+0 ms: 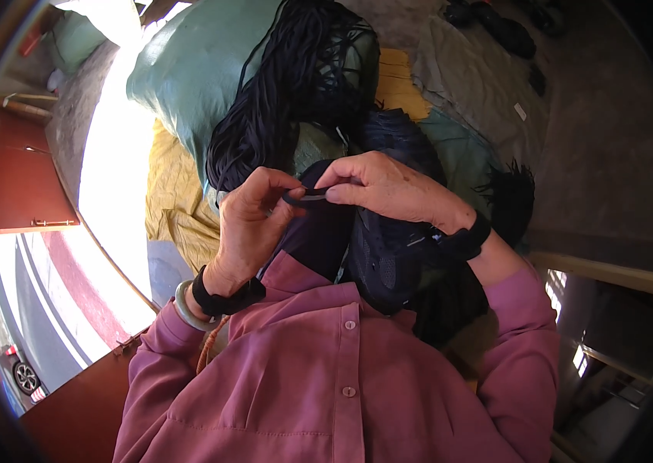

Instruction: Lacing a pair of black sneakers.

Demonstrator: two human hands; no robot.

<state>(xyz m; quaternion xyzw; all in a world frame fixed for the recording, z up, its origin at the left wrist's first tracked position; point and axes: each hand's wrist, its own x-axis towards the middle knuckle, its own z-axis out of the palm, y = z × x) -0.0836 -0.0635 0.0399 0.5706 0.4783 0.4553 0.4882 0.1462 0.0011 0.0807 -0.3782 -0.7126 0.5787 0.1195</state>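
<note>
Above my lap, my left hand [255, 220] and my right hand [388, 191] meet over a short stretch of black cord [315, 194]. Thumb and fingers of each hand pinch it, the two grips a small gap apart. The cord looks bent or looped between them; its ends are hard to make out. Just beyond my hands, a thick hank of black cords [264, 116] drapes over a pale green sack [180, 77]. Under my right hand lies a dark textured bundle [384, 258], whose kind I cannot tell.
Yellow sacking [176, 189] lies left of my knees, and a grey-brown cloth [473, 85] spreads at the far right. A black fringed bunch [510, 197] sits beyond my right wrist. A wooden ledge [612, 274] runs along the right; a red-brown door [18, 174] stands at left.
</note>
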